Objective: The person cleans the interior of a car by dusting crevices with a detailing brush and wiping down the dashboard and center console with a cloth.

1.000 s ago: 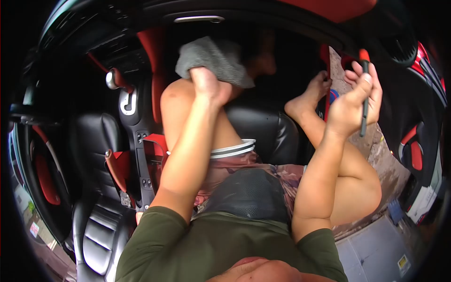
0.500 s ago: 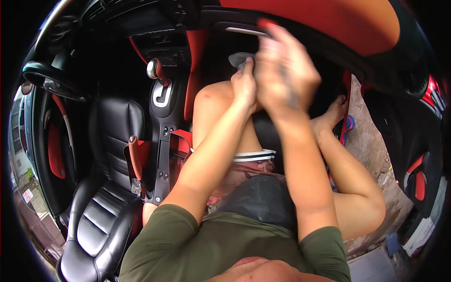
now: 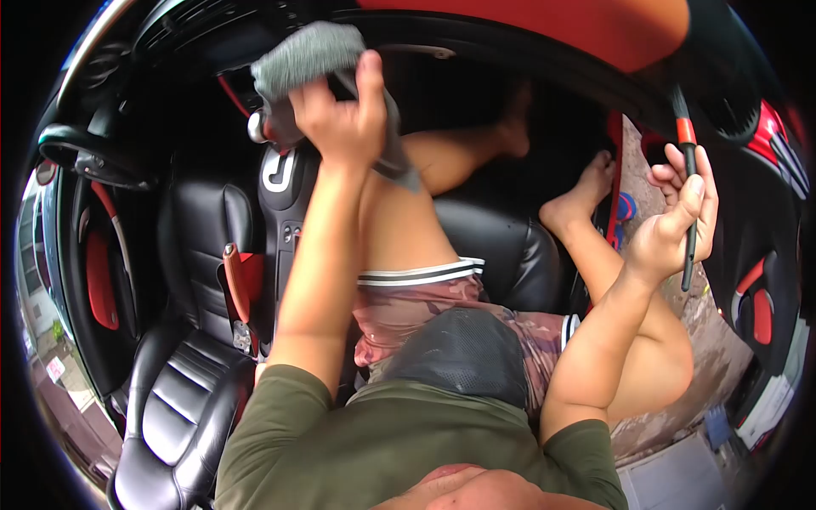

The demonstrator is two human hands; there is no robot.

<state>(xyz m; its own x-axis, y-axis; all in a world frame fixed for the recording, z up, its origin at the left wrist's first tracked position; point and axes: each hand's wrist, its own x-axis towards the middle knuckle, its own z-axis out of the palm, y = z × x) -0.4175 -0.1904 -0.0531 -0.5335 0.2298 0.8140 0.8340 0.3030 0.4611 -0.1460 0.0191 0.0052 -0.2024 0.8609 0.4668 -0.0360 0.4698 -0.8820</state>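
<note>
Two things are being held: a gray cloth (image 3: 310, 55) in the left hand (image 3: 340, 123) and a black brush (image 3: 689, 155) in the right hand (image 3: 667, 234). Half a second ago the hands were close together, out in front of the body. Now they are well apart. The left hand has gone up and over to the left, so the cloth is by the gear stick (image 3: 256, 127) and hides part of it. That stick was easy to see before. The left fingers are closed on the cloth, and one end hangs down over the leg. The right hand is out on the other side, by the open door (image 3: 752, 293). Its thumb and fingers pinch the brush handle. The brush was blurry before; now its hairs clearly point up toward the dashboard (image 3: 544, 25).
</note>
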